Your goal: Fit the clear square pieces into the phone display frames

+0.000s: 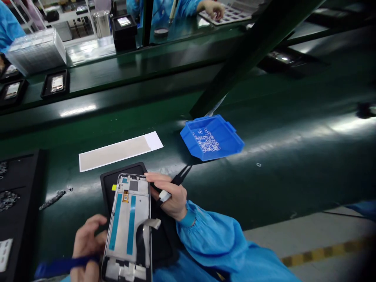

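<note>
A phone frame [129,227] with blue adhesive strips and a small flex cable lies open-side up on a black tray [110,182] near the table's front edge. My left hand [86,244] holds its lower left side, fingers curled, with a blue tool [58,266] along the palm. My right hand [169,196], in a blue sleeve, rests against the frame's upper right edge and grips black tweezers [179,179], whose tips point away toward the blue bin.
A blue bin [211,137] of small white parts sits right of centre. A white and tan backing strip [120,150] lies behind the tray. Black trays with parts [14,203] stand at the left. Phones in trays [55,83] ride the far belt; another person's hand [213,8] works opposite.
</note>
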The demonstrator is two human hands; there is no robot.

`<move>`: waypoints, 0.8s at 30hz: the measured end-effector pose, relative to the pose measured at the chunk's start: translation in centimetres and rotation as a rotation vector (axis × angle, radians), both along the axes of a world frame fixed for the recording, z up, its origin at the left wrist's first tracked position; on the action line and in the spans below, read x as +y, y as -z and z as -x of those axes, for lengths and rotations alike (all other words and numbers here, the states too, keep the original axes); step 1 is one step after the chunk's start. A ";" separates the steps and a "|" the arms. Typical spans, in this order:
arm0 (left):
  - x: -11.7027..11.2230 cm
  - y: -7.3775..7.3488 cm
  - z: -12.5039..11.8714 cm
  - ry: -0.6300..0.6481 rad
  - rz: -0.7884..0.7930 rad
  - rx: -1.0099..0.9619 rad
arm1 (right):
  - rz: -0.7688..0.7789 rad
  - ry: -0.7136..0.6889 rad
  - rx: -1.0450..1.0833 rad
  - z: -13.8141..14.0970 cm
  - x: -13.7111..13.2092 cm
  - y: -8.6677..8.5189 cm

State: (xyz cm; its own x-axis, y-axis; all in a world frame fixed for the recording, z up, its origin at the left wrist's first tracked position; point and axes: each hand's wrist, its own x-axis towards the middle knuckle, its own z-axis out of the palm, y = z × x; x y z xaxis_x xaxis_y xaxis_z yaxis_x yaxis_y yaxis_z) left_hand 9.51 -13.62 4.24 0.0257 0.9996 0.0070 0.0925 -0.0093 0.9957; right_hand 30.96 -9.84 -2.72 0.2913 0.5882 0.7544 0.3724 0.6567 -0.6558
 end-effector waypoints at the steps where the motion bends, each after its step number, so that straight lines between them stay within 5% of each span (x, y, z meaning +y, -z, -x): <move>1: 0.3 0.0 -0.4 -0.020 0.152 -0.025 | -0.009 -0.005 -0.003 0.0 -0.1 0.1; 4: 0.7 0.0 -0.8 -0.010 0.507 0.026 | -0.013 -0.040 -0.021 0.2 -0.4 0.3; 6: 0.6 0.3 -0.4 0.035 0.600 0.092 | 0.000 -0.063 -0.035 0.3 -0.6 0.5; 11: 0.0 1.4 0.5 0.115 0.457 0.182 | 0.224 -0.037 0.221 0.3 -0.2 -0.5; 15: 0.0 1.6 -0.1 0.111 0.343 0.230 | 0.559 -0.336 0.663 0.0 0.4 -2.5; 18: 0.6 2.0 -0.1 0.195 0.326 0.221 | 0.716 -0.555 0.806 0.3 0.6 -4.0; 24: 1.5 3.6 1.4 0.345 0.309 0.255 | 0.807 -0.578 0.935 1.5 1.0 -5.2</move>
State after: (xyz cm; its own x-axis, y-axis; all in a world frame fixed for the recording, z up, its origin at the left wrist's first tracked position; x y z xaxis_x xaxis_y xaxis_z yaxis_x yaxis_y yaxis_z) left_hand 8.16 -12.11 0.66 0.3156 0.8874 -0.3359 0.3754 0.2083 0.9032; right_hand 29.43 -8.87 2.49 0.0636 0.9786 -0.1959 -0.6133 -0.1165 -0.7812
